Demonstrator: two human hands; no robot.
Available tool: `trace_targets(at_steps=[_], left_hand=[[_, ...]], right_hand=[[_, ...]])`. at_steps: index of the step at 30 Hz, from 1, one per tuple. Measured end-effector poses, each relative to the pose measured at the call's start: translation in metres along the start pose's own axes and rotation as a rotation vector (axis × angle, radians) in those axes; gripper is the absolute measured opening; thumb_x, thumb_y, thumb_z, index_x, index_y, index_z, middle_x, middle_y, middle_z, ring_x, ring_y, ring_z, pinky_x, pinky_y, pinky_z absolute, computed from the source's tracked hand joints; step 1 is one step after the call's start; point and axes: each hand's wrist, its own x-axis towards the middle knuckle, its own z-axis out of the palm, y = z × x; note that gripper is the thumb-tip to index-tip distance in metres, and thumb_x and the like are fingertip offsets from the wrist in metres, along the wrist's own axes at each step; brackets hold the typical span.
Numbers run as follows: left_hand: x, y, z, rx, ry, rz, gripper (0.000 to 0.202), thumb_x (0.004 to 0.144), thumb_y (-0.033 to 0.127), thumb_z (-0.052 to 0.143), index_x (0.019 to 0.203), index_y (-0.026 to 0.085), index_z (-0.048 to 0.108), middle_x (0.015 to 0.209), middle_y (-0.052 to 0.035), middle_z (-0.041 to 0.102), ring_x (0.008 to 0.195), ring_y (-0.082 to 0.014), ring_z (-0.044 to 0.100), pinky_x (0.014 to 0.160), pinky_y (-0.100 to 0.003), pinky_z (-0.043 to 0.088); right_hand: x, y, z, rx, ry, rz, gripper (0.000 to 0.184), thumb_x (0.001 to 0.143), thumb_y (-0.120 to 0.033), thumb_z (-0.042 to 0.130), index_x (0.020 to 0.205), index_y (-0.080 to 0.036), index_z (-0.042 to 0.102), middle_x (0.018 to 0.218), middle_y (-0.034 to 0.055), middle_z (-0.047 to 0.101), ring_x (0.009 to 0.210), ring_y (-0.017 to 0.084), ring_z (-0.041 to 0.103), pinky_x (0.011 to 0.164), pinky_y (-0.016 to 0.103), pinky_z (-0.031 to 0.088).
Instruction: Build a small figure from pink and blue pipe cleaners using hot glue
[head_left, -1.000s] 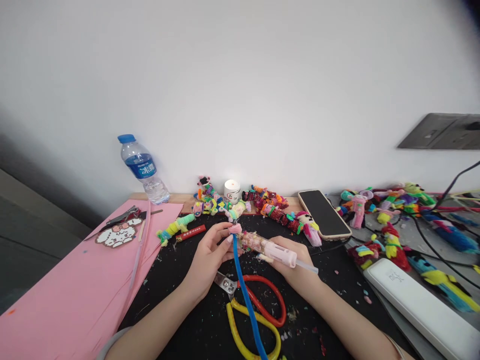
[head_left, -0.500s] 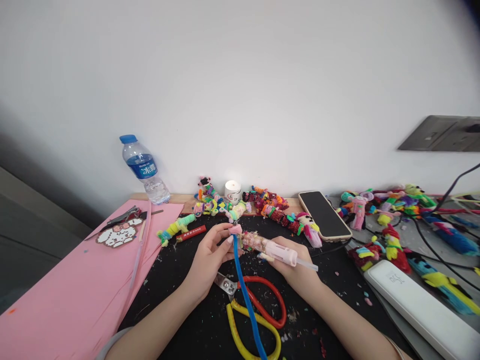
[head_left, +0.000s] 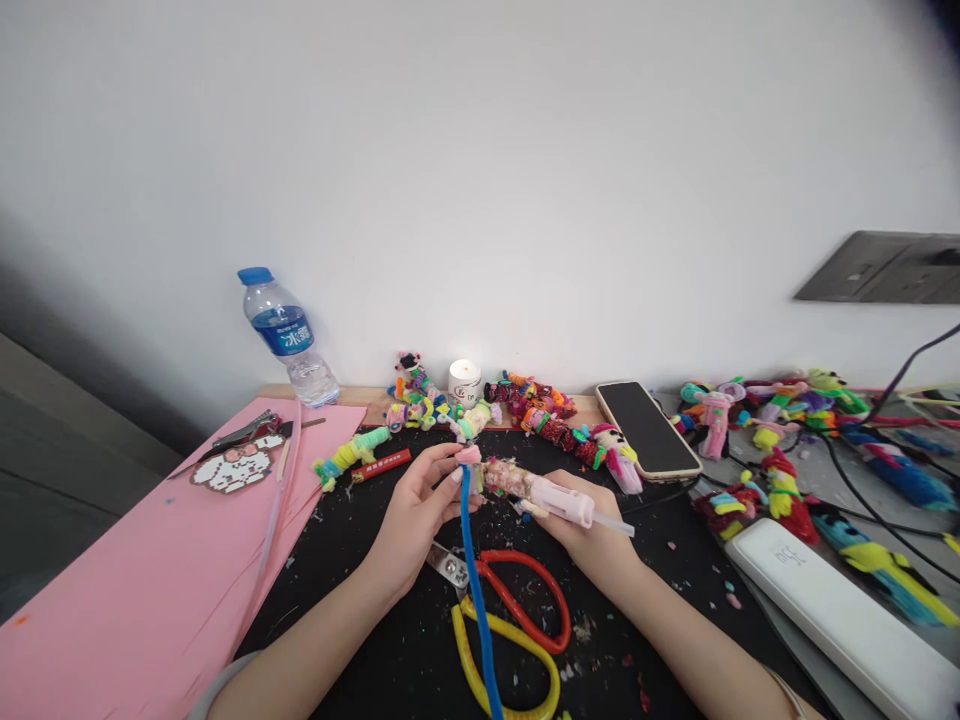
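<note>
The left hand (head_left: pixel 409 510) pinches a small pink fuzzy piece (head_left: pixel 469 455) between thumb and fingers, above the middle of a black mat (head_left: pixel 360 650). A blue fuzzy strand (head_left: pixel 474 570) runs from that piece toward the near edge, passing above scissors (head_left: pixel 451 567) with 1 red and 1 yellow handle loop; whether the strand is fixed to the piece cannot be told. The right hand (head_left: pixel 592 530) is wrapped around a pink tube-shaped tool (head_left: pixel 564 500), its speckled end pointing left toward the pink piece, and a translucent stick (head_left: pixel 616 524) juts from its right end. Farther off, a white cylinder (head_left: pixel 465 382) stands near the wall, among colorful fuzzy figures. A red stick (head_left: pixel 382 466) lies left of the left hand, just beside a yellow and green figure (head_left: pixel 352 455). At far left, a water bottle (head_left: pixel 283 335) stands beyond a pink sheet (head_left: pixel 135 570). To the right lie a phone (head_left: pixel 649 430) on the far side and a white power bank (head_left: pixel 832 600) on the near side, with more fuzzy figures (head_left: pixel 787 500) beyond it.
</note>
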Motion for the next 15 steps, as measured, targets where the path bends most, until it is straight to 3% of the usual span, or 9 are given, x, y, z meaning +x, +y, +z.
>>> trace_targets(at_steps=[15], left_hand=[[-0.0001, 0.0007, 0.0011, -0.037, 0.004, -0.005, 0.033, 0.078, 0.028, 0.066, 0.109, 0.022, 0.056, 0.109, -0.0021, 0.059, 0.073, -0.0102, 0.064, 0.072, -0.026, 0.055]], right_hand=[[-0.001, -0.0013, -0.0016, 0.002, 0.0, 0.016, 0.01, 0.079, -0.026, 0.06, 0.074, -0.017, 0.059, 0.064, 0.0, 0.064, 0.055, 0.013, 0.056, 0.052, 0.022, 0.04]])
